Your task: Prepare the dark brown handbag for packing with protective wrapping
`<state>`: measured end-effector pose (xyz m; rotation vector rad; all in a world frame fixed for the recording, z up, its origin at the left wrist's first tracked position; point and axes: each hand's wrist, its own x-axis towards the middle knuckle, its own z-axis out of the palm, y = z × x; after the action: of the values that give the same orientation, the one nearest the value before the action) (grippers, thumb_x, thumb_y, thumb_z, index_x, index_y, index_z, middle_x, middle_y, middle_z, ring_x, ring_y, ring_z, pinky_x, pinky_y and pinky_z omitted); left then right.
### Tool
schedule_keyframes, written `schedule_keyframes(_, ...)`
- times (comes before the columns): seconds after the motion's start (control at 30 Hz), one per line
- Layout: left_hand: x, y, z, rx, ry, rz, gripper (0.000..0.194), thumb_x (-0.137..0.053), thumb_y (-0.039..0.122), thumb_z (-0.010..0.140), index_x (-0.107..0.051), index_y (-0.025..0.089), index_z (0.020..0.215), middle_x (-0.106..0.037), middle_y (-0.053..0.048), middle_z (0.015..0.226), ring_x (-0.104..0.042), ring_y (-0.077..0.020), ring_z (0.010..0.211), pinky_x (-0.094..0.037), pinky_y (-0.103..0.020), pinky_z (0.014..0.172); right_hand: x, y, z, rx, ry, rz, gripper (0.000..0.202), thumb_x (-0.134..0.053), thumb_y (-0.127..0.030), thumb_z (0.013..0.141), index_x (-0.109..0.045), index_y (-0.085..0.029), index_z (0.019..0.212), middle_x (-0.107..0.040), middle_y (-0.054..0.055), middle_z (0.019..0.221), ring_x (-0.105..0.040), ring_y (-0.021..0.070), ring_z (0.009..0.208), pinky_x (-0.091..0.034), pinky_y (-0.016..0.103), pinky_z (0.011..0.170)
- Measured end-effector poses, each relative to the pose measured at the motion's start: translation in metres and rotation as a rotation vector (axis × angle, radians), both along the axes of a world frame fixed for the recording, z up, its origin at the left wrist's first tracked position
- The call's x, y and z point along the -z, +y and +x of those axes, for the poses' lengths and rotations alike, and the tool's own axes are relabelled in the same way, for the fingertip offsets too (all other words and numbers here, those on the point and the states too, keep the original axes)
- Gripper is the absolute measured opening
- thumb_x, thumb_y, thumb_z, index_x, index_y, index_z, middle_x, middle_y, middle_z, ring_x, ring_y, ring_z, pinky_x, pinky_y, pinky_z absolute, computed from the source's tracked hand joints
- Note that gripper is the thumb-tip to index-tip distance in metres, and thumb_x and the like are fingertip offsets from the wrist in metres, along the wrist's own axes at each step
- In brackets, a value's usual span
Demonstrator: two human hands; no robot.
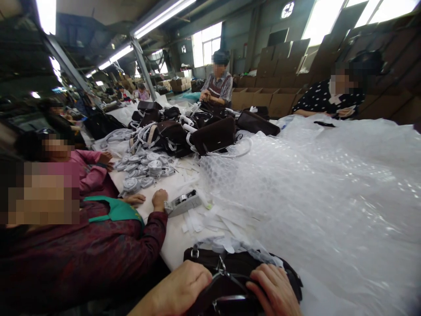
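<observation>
The dark bag [245,262] is held on the table [173,242] directly beneath the fingers, its long axis running left to right, one side clamped by the left hand [186,283], the other by the right hand [276,287], neither being nearer.

A gray tape dispenser [184,202] sits on the pale tabletop [174,239], just beside the fist of a co-worker in a dark red patterned top [108,252]. White strips [226,223] lie scattered near it. Farther back are coiled, wrapped straps [148,169] and a heap of dark bags [213,134]. Bubble wrap [322,175] spreads across the right side. Beyond stand a person in an apron [219,90] and open cardboard boxes [272,101], under tube lights [164,17].
</observation>
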<state>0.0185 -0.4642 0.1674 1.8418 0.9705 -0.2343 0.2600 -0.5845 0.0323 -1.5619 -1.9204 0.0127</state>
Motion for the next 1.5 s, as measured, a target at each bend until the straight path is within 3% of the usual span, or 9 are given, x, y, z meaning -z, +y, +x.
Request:
schedule_keyframes(0.13,0.003,0.003,0.007,-0.008,0.107,0.084,0.015,-0.043,0.029,0.087,-0.055,0.022,0.081,-0.065,0.000,0.083,-0.058,-0.0159,0.080,-0.038,-0.027,0.069,0.008,-0.005,-0.002,-0.008,-0.019,-0.039,0.011,-0.059,-0.032,0.096,-0.056,-0.024,0.089,-0.062,-0.002,0.078,-0.058,0.0149,0.071,-0.042,0.029,0.068)
schedule_keyframes(0.3,0.009,0.020,0.023,0.060,0.252,0.376,0.029,-0.038,0.029,0.093,-0.064,0.023,0.084,-0.073,-0.006,0.091,-0.068,-0.0235,0.091,-0.049,-0.035,0.084,0.009,-0.007,-0.004,-0.003,-0.009,-0.048,0.011,-0.060,-0.032,0.095,-0.056,-0.024,0.088,-0.063,-0.002,0.079,-0.058,0.0152,0.072,-0.042,0.030,0.069)
schedule_keyframes(0.47,0.057,0.057,0.051,0.353,0.245,0.353,0.050,-0.051,0.009,0.080,-0.059,0.017,0.129,-0.063,-0.017,0.135,-0.060,-0.0308,0.126,-0.049,-0.044,0.107,0.006,-0.006,-0.004,-0.003,0.000,-0.059,0.009,-0.060,-0.031,0.095,-0.057,-0.025,0.089,-0.064,-0.002,0.079,-0.059,0.0155,0.072,-0.043,0.029,0.068)
schedule_keyframes(0.63,0.098,0.084,0.081,0.627,0.212,0.153,0.098,-0.064,0.002,0.061,-0.035,0.024,0.152,-0.027,-0.018,0.164,-0.041,-0.0411,0.144,-0.045,-0.051,0.112,0.004,-0.006,-0.005,0.006,-0.004,-0.073,0.010,-0.060,-0.030,0.095,-0.056,-0.025,0.088,-0.064,-0.003,0.079,-0.059,0.0155,0.073,-0.043,0.030,0.069)
schedule_keyframes(0.77,0.110,0.091,0.098,0.753,0.117,0.092,0.078,-0.061,0.004,0.066,-0.050,0.022,0.142,-0.057,-0.011,0.144,-0.061,-0.0276,0.127,-0.053,-0.035,0.104,0.003,-0.005,-0.005,0.003,-0.001,-0.085,0.010,-0.060,-0.031,0.095,-0.056,-0.025,0.089,-0.063,-0.003,0.079,-0.059,0.0153,0.072,-0.042,0.030,0.069)
schedule_keyframes(0.87,0.114,0.087,0.098,0.762,0.076,0.157,0.070,-0.059,0.008,0.071,-0.051,0.022,0.140,-0.066,-0.008,0.131,-0.065,-0.0243,0.119,-0.054,-0.032,0.099,0.003,-0.004,-0.004,-0.005,0.004,-0.093,0.010,-0.059,-0.031,0.096,-0.055,-0.025,0.089,-0.063,-0.002,0.079,-0.059,0.0157,0.072,-0.042,0.031,0.069)
schedule_keyframes(1.07,0.097,0.087,0.071,0.618,0.141,0.442,0.034,-0.050,0.015,0.081,-0.069,0.029,0.106,-0.070,-0.007,0.104,-0.069,-0.0277,0.093,-0.057,-0.038,0.078,0.007,-0.006,-0.002,0.015,0.007,-0.093,0.010,-0.060,-0.032,0.095,-0.056,-0.025,0.089,-0.063,-0.003,0.079,-0.059,0.0153,0.072,-0.042,0.031,0.069)
schedule_keyframes(1.33,0.044,0.088,0.027,0.284,0.220,0.863,0.040,-0.040,0.004,0.080,-0.062,0.023,0.107,-0.060,-0.011,0.109,-0.059,-0.0262,0.103,-0.054,-0.039,0.087,-0.001,0.001,-0.004,0.027,0.045,-0.043,0.016,-0.053,-0.034,0.099,-0.056,-0.025,0.086,-0.064,-0.002,0.077,-0.060,0.0152,0.069,-0.043,0.030,0.066)
schedule_keyframes(1.5,0.032,0.070,0.020,0.129,0.101,0.950,0.054,-0.044,0.005,0.080,-0.056,0.024,0.129,-0.059,-0.014,0.126,-0.059,-0.0293,0.110,-0.054,-0.046,0.095,-0.010,0.005,-0.007,0.028,0.031,-0.055,0.018,-0.050,-0.035,0.099,-0.055,-0.026,0.084,-0.063,-0.002,0.073,-0.060,0.0161,0.065,-0.043,0.030,0.062)
